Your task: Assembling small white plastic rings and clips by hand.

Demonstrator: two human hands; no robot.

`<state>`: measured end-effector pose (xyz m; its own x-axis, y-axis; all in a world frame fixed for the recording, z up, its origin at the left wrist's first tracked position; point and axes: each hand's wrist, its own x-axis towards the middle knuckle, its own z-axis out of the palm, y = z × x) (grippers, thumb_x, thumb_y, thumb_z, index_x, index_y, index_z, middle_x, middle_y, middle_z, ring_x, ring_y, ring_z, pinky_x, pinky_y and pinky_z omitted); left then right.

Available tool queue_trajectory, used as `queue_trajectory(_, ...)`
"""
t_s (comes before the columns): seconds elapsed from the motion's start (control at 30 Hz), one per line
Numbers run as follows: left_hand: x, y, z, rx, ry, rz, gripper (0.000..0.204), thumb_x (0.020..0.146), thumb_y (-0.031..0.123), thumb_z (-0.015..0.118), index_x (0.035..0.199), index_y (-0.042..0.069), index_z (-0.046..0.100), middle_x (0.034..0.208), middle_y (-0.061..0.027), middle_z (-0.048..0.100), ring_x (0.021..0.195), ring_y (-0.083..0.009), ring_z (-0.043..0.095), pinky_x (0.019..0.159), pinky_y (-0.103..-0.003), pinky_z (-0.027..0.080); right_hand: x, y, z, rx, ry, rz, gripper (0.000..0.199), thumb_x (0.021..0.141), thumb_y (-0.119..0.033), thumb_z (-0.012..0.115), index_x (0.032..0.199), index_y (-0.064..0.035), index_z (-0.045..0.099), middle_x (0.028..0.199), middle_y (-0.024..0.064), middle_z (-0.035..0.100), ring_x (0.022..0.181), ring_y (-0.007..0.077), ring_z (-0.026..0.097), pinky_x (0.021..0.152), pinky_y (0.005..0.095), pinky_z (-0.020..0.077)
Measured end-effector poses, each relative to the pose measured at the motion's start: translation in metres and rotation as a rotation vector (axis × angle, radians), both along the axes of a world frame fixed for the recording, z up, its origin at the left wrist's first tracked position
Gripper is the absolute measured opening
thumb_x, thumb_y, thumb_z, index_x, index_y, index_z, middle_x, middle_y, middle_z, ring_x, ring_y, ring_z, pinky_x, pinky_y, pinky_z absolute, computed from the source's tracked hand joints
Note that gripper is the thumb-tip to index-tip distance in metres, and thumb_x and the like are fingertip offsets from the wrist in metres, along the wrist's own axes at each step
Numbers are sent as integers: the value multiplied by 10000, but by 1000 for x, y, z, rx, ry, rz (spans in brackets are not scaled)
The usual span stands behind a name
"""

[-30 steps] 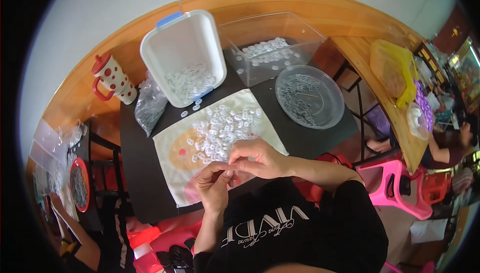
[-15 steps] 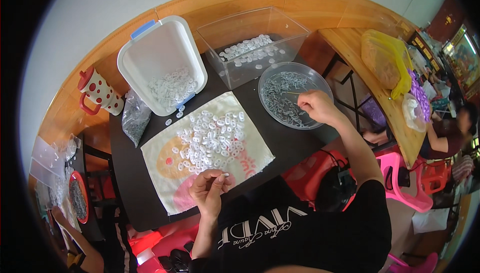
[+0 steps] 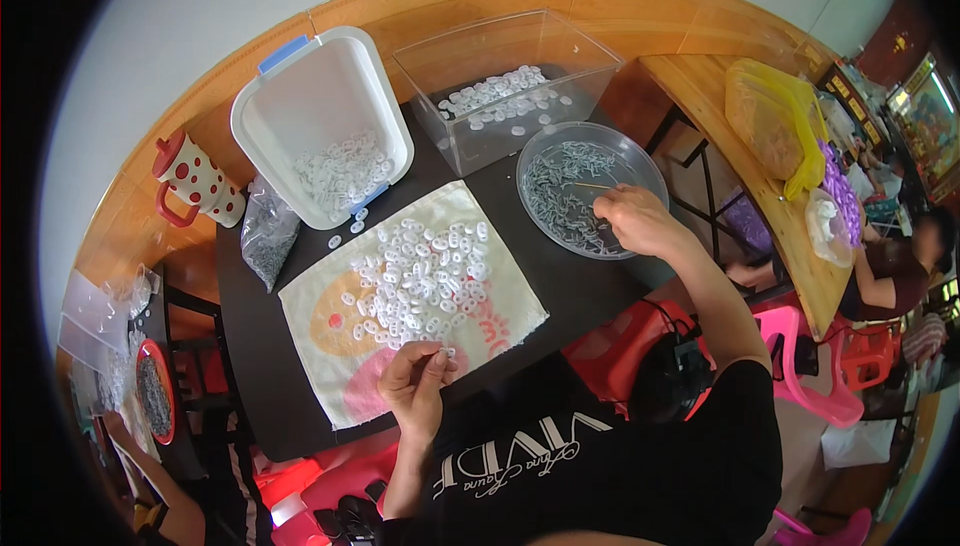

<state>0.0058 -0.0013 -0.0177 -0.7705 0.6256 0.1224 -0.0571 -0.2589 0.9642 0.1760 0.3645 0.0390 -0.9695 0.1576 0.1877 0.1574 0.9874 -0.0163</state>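
Near the front edge of a cloth (image 3: 315, 366), my left hand (image 3: 415, 391) pinches a small white oval piece (image 3: 450, 352) between thumb and fingertips. A heap of similar white pieces with holes (image 3: 415, 276) lies on the cloth just beyond it. Over a round clear tray (image 3: 655, 168) at the right, my right hand (image 3: 640, 219) is closed on a thin tan stick (image 3: 592, 185). The stick's tip points left, above many tiny grey pieces (image 3: 560, 178); they are too small to name exactly.
At the back stand a white bin (image 3: 290, 76) with clear pieces and a clear box (image 3: 460, 146) with white ones. A bag of grey pieces (image 3: 268, 246) and a dotted tumbler (image 3: 205, 181) are at left. A wooden table (image 3: 690, 96) stands right; another person (image 3: 885, 281) sits beyond.
My right hand has shifted very slightly over the tray, with the stick still in it. My left hand stays in place, and the pinched white piece is turned a little.
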Motion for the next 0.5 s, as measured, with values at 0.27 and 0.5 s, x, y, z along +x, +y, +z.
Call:
queue_trajectory(0.27,-2,-4,1,-36,-42,-16,103,933,-29,630,1033,-12,648,795,-64,679,666,-110,634,600,-218,496,-5,-12,5,-778,301,-19,107,846,87,596,902,-4,604,861,43,579,736,117,521,645,260,419)
queue_trajectory(0.5,-2,-4,-3,-10,-60,-5,160,937,-53,614,1088,-16,649,858,-62,699,699,-81,634,618,-210,507,-78,-146,5,-1426,373,234,91,851,114,598,882,29,612,911,80,614,836,127,577,747,239,454)
